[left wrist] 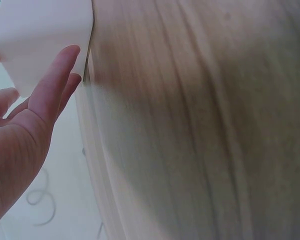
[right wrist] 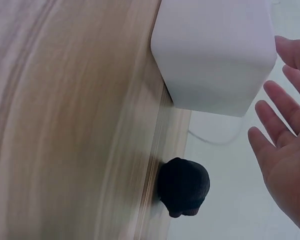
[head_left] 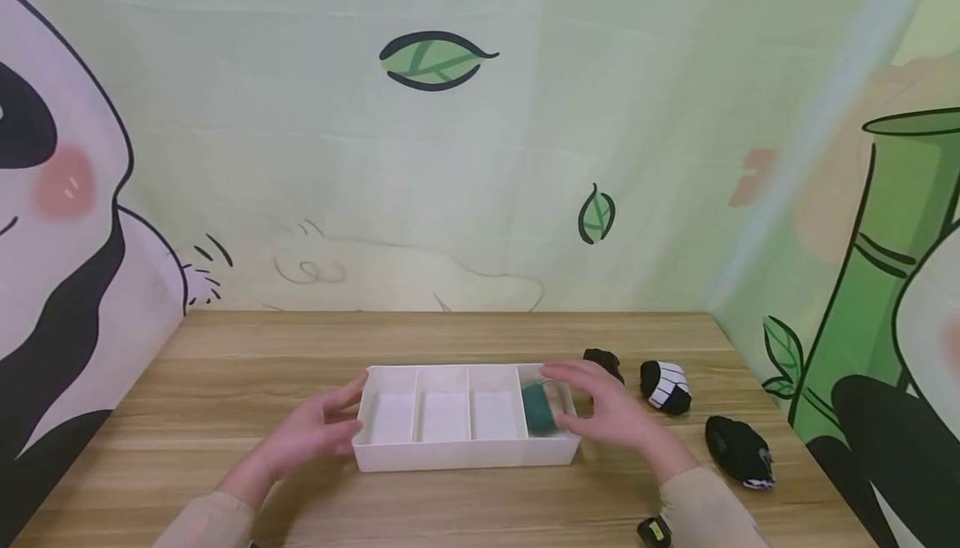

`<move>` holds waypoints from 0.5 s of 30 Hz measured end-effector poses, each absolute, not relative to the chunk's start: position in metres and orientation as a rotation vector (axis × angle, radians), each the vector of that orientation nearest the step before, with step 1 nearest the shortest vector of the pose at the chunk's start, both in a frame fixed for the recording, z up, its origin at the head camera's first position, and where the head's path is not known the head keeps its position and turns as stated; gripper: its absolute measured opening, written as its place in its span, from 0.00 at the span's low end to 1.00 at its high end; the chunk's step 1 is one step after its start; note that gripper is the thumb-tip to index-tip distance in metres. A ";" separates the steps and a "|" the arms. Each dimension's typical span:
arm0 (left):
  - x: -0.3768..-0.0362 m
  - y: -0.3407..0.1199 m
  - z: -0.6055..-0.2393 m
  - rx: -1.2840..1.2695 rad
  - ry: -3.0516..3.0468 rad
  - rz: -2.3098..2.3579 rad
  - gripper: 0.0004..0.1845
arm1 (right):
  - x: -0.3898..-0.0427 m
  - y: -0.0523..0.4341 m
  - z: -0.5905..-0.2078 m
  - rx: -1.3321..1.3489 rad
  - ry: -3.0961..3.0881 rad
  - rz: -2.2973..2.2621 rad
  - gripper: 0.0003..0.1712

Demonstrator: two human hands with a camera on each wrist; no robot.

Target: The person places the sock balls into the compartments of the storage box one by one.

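Note:
A white divided box (head_left: 461, 454) sits on the wooden table, its compartments in a row. The rightmost compartment contains a dark green cloth bundle (head_left: 537, 409), with a brownish patch beside it partly behind the fingers. My left hand (head_left: 318, 427) is at the box's left end, fingers extended; in the left wrist view, fingertips (left wrist: 70, 52) overlap the white end wall. My right hand (head_left: 600, 402) reaches over the right end, thumb and fingers spread around that compartment's outer side. The right wrist view shows this hand (right wrist: 290, 160) with fingers loosely extended beside the box wall (right wrist: 215, 80).
Right of the box lie a black bundle (head_left: 603, 362), a black-and-white bundle (head_left: 665, 387) that looks like rolled socks, and a larger black bundle (head_left: 738, 452). A small black object with a yellow mark (head_left: 655, 531) is by the right sleeve. A printed cloth backdrop (head_left: 480, 156) stands behind the table.

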State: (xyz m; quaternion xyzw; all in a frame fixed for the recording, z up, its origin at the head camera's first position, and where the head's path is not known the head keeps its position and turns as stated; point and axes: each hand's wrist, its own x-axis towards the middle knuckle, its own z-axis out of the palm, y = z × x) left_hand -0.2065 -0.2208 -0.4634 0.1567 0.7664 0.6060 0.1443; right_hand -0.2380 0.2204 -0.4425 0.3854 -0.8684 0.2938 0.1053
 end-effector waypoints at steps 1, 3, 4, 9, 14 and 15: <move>-0.206 -0.221 -0.463 0.449 2.212 1.746 0.39 | -0.237 0.221 -0.442 1.132 -2.549 0.861 0.37; -0.206 -0.221 -0.463 0.445 2.214 1.746 0.39 | -0.235 0.224 -0.442 1.121 -2.535 0.853 0.36; -0.206 -0.221 -0.463 0.443 2.216 1.746 0.39 | -0.233 0.225 -0.442 1.111 -2.536 0.853 0.36; -0.206 -0.221 -0.463 0.437 2.210 1.752 0.39 | -0.227 0.231 -0.441 1.058 -2.555 0.858 0.35; -0.206 -0.221 -0.464 0.446 2.196 1.764 0.39 | -0.222 0.239 -0.440 1.049 -2.508 0.792 0.35; -0.206 -0.221 -0.464 0.449 2.196 1.764 0.39 | -0.220 0.241 -0.440 1.040 -2.505 0.778 0.35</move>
